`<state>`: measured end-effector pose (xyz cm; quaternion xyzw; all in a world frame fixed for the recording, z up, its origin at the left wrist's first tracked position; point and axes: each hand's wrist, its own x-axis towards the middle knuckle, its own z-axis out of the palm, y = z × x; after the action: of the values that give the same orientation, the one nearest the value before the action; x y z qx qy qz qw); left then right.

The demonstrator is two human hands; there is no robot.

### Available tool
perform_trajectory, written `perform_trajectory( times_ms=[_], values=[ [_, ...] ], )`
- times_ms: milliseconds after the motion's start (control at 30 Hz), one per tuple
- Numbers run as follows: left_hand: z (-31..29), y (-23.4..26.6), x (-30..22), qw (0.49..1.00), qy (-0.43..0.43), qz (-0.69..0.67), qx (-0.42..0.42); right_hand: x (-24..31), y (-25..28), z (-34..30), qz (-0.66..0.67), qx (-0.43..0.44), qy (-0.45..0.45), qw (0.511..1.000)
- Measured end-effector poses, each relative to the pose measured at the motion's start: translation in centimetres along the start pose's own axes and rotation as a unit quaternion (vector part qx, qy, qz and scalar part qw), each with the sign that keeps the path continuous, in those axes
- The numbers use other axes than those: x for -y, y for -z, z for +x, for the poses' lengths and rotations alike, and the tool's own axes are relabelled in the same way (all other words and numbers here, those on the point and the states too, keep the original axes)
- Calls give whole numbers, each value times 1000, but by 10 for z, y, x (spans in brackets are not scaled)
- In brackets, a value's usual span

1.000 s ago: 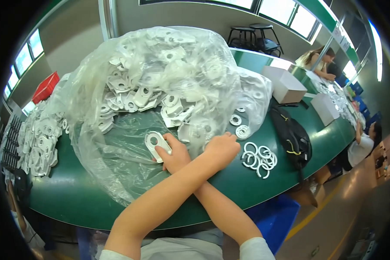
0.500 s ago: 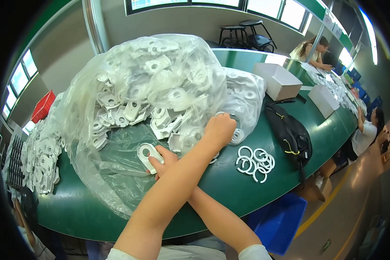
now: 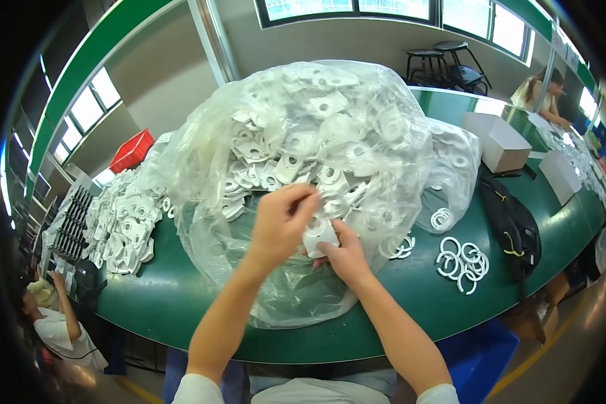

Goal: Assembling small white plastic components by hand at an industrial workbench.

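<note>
My right hand point(image 3: 345, 253) grips a white plastic part point(image 3: 320, 236), a flat plate with a rounded end and a hole, in front of the big clear bag. Its thumb lies over the lower part of the plate. My left hand point(image 3: 284, 219) is closed just above and left of that part, fingers curled and thumb against them. Whatever it may pinch is hidden. The clear plastic bag point(image 3: 209, 135) stands open toward me, full of similar white parts point(image 3: 291, 165). Loose white open rings point(image 3: 463, 262) lie on the green table to the right.
A heap of white parts point(image 3: 124, 222) lies at left beside black racks point(image 3: 67, 219) and a red crate point(image 3: 130, 151). A smaller clear bag point(image 3: 454, 151), white boxes point(image 3: 497, 143) and a black bag point(image 3: 512, 225) stand at right on the green table point(image 3: 182, 316). Other people sit around.
My forearms were crossed and are now apart. My left hand has come back from the smaller bag at right to the white part. My right hand still holds that part, now turned.
</note>
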<state>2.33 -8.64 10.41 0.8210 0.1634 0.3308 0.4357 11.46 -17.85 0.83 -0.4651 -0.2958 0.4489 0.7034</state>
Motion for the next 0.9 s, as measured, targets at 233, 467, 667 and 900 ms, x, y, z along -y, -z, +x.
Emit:
perform_trajectory(
  times_ms=[233, 467, 667, 900],
  values=[
    [-45, 20, 52, 996, 60, 15, -71, 1, -13, -9, -47, 48, 20, 998],
    [-52, 22, 57, 990, 3, 93, -108, -2, -16, -10, -63, 22, -12, 998],
    [-56, 30, 70, 991, 56, -30, -114, -1, -13, -8, -43, 20, -52, 997],
    [-57, 33, 72, 992, 55, -3, -111, 2, -11, -7, 6, -8, -101, 995]
  ],
)
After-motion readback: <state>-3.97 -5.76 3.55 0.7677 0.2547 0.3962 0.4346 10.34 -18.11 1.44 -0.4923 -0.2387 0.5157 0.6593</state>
